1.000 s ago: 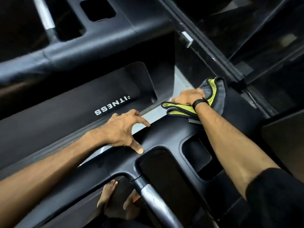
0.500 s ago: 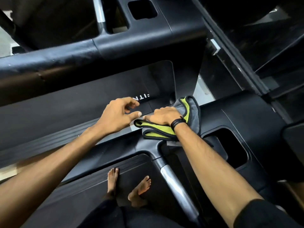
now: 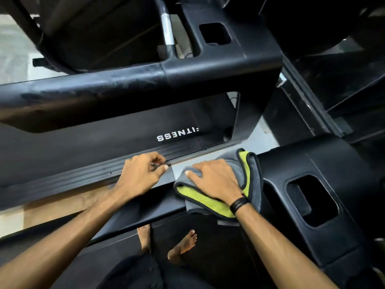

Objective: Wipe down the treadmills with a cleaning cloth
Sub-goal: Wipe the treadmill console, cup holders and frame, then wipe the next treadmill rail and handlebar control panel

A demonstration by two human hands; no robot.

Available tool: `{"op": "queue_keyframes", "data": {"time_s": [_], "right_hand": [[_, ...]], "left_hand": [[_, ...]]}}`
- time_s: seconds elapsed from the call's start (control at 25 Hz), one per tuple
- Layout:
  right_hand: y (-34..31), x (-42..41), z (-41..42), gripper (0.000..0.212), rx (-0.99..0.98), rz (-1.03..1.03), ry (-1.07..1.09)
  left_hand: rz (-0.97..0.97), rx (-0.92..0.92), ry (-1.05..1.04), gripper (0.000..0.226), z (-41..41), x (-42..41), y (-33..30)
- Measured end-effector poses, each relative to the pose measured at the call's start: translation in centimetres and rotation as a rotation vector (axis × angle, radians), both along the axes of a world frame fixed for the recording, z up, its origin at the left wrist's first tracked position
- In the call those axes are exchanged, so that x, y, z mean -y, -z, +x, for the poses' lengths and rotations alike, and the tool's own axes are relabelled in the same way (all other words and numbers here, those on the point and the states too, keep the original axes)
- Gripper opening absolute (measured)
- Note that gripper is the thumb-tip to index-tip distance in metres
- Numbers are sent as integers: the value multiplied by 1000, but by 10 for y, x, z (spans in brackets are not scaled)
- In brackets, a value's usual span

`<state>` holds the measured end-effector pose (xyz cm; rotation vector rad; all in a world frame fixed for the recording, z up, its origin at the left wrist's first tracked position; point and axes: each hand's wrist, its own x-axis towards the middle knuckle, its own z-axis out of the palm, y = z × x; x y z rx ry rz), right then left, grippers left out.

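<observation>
I see the black treadmill console (image 3: 325, 163) with a cup recess, my bare feet on the belt below. The grey-and-green microfibre cloth (image 3: 248, 170) lies on the console's left arm, pressed under my flat right hand (image 3: 214, 180). My left hand (image 3: 141, 174) hovers beside it, fingers loosely curled, holding nothing.

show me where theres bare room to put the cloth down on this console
Bare patches: the console top right of the cloth, up to the cup recess, and the rail stretch under the left forearm. Crowded: the front edge where the right hand presses the cloth, left hand beside it.
</observation>
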<state>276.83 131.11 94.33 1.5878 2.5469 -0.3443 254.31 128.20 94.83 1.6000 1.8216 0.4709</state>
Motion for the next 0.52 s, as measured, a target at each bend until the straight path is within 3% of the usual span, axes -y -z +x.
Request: {"op": "queue_keyframes", "data": {"time_s": [0.2, 0.28, 0.36, 0.52], "right_hand": [[32, -55, -41, 53, 239, -526, 105], [42, -65, -54, 52, 278, -629, 102], [40, -59, -53, 50, 256, -577, 89], [19, -16, -37, 52, 126, -194, 29]], "left_hand": [[-25, 78, -90, 7, -23, 7, 7], [-20, 91, -121, 6, -30, 7, 10], [-24, 89, -138, 9, -38, 7, 13], [-38, 137, -141, 10, -43, 2, 17]]}}
